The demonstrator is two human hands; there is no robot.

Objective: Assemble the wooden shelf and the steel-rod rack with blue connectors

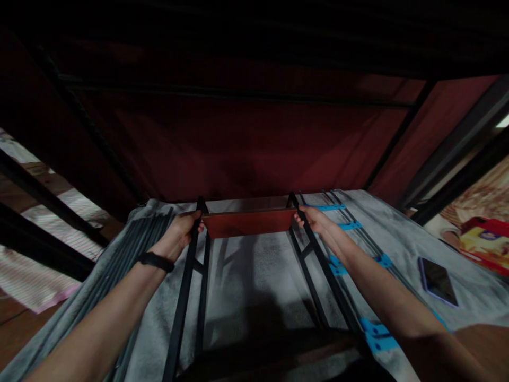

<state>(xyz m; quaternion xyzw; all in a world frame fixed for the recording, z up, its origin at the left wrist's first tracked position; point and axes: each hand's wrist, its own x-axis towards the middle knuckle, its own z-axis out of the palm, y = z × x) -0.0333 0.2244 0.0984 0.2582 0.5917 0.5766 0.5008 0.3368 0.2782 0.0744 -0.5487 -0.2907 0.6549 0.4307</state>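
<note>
Mid-frame, the left hand [185,227] and right hand [313,218], apart, were clamped on both sides of a black rack [183,297], a reddish-brown board [250,224] between them.

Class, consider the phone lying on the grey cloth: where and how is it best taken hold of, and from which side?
Likely best to grip the phone mid-length by its two long edges, coming from above and slightly from the right: it lies flat on the grey cloth, with the right forearm on its left.
</note>
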